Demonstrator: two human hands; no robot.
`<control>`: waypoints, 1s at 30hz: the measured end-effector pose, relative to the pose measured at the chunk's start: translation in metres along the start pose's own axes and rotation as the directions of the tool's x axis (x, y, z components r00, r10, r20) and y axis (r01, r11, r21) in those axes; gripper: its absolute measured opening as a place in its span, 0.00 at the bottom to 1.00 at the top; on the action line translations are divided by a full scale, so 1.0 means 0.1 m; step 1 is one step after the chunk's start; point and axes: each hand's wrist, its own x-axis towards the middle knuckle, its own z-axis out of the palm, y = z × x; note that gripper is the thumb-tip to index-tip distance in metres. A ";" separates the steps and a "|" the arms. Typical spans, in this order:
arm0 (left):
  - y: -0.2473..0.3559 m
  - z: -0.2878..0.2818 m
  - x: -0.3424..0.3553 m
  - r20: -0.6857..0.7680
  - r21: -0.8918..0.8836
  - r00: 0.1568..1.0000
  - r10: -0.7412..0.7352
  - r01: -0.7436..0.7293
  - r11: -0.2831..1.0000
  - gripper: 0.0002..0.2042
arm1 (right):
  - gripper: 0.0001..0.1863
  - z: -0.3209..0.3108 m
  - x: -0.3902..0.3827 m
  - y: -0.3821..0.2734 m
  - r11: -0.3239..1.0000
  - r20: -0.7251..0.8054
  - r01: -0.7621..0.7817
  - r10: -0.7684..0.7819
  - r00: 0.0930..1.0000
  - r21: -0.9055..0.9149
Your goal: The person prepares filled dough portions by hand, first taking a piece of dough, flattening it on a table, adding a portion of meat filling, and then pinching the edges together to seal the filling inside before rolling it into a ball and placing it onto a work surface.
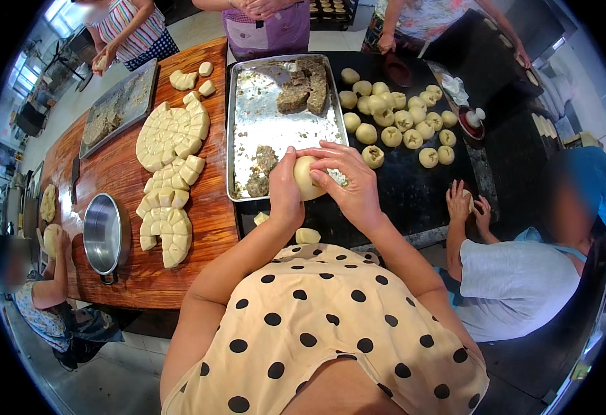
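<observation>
A pale, smooth dough ball (308, 181), rounded and softly matte, sits between the person's two hands above the near right part of a metal tray (251, 86). The left hand (286, 190) cups its left side with the fingers curved closely against it; the right hand (350, 181) bends over its far and right sides, fingers partly spread and in contact with the dough. The tray is shallow, rectangular and shiny, with a raised rim and crumbs strewn over its greasy floor. In its far right part rests a thick brown filling slab (291, 95), coarse and flecked; a smaller crumbly filling lump (261, 173) lies at the near left. Right of the tray, the black worktop (400, 187) carries a loose cluster of dough balls (379, 104), some smooth and round, others with puckered, open-looking tops. Beyond their right side stands a dark red bowl (470, 133) with a white rounded object in it. Two plain dough pieces (308, 236) lie near the polka-dot garment (317, 318). On the left, the glossy, streaked wooden worktop (213, 242) bears cut dough chunks (171, 135), blocky and packed closely together. Left of these are a deep, round steel pan (103, 232) and, farther off, a second metal tray (131, 104) holding a rough brown mass (101, 128).
</observation>
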 end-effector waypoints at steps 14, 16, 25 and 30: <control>-0.01 -0.36 0.19 0.131 -0.109 0.955 -0.267 0.282 0.953 0.22 | 0.08 0.05 0.21 0.19 0.845 -0.026 -0.319 0.364 0.931 0.430; 0.00 -0.45 0.28 0.255 -0.258 0.881 -0.400 0.460 0.850 0.26 | 0.14 -0.06 0.36 0.44 0.856 -0.049 -0.334 0.383 0.923 0.395; 0.06 -0.36 0.13 0.335 -0.181 0.828 -0.449 0.524 0.832 0.34 | 0.32 0.19 0.07 -0.03 0.983 0.329 0.180 -0.162 0.930 -0.024; 0.28 -0.13 0.05 0.488 -0.135 0.783 -0.386 0.504 0.853 0.36 | 0.12 0.31 -0.07 -0.11 0.979 -0.095 0.096 -0.079 0.992 0.181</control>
